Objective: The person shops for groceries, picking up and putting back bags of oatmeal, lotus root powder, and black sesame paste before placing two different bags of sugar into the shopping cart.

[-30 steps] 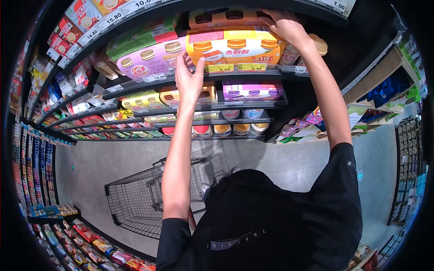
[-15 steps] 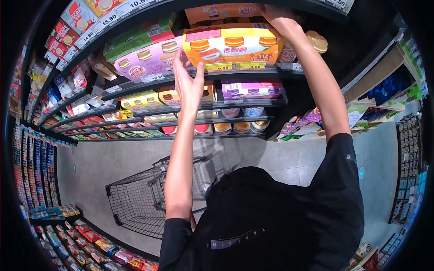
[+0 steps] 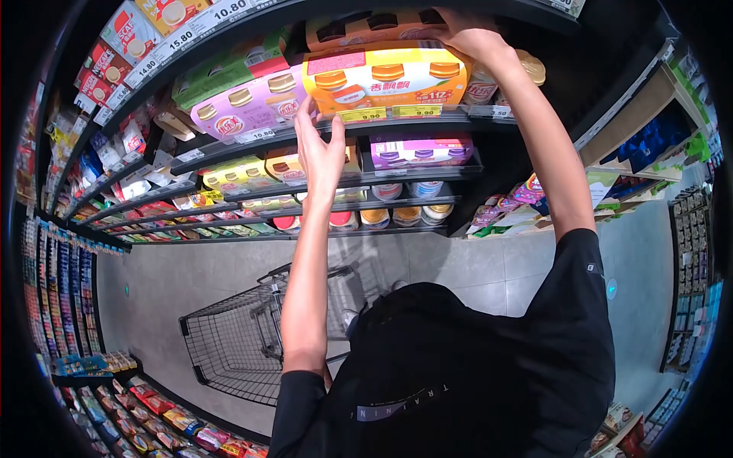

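Observation:
My left hand (image 3: 320, 149) is at the lower left corner of a yellow-and-orange multipack of milk tea cups (image 3: 388, 80), fingertips touching its edge, thumb and fingers apart. The multipack sits upright on the shelf front. Behind and above it is a brown-orange multipack of cups (image 3: 370, 32). My right hand (image 3: 469, 38) reaches over the right end of the yellow multipack to the brown-orange one; its fingers are dim and partly hidden, so their grip does not show. A pink multipack (image 3: 248, 103) stands left of the yellow one.
Price tags line the shelf edge (image 3: 282, 131). Lower shelves hold a purple multipack (image 3: 422, 149) and several cups. Gold-lidded cups (image 3: 529, 69) stand beside my right forearm. A black wire shopping cart (image 3: 233, 336) stands on the grey floor (image 3: 473, 263) behind me.
The dark lids of the brown-orange multipack show more clearly now above the yellow one. The view has shifted slightly; both hands remain in nearly the same places.

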### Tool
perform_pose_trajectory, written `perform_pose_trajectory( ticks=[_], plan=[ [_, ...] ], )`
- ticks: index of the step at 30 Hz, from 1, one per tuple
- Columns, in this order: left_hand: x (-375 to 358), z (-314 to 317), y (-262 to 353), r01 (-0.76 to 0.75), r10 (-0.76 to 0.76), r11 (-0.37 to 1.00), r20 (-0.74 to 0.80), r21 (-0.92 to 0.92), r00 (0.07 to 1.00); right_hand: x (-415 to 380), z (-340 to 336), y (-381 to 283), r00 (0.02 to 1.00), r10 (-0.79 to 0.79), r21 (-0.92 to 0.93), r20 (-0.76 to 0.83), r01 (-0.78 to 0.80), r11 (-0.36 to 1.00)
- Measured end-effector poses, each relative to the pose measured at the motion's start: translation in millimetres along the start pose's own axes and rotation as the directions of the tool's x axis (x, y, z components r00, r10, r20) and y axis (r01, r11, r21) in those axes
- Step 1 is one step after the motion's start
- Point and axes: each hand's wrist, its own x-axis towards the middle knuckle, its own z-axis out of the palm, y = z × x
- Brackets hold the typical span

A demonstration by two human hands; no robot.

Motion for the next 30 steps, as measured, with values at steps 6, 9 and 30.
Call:
perform_pose_trajectory(
  ticks=[6,9,30],
  plan=[
    [-6.7,-6.6,-7.0,0.053,-0.053,0.998,-0.008,0.027,0.999,1.0,9.4,-1.7,0.970,0.069,0.302,0.234,-0.140,0.943],
    [-11.4,-14.5,-10.4,0.072,-0.071,0.996,-0.012,0.057,0.997,-0.1,5.5,-8.4,0.954,0.130,0.312,0.270,-0.214,0.926],
    [-17.7,-13.1,-8.2,0.036,-0.039,0.997,0.037,0.071,0.999,-11.0,-4.4,-16.0,0.962,0.091,0.438,0.259,-0.201,0.876]
  ],
)
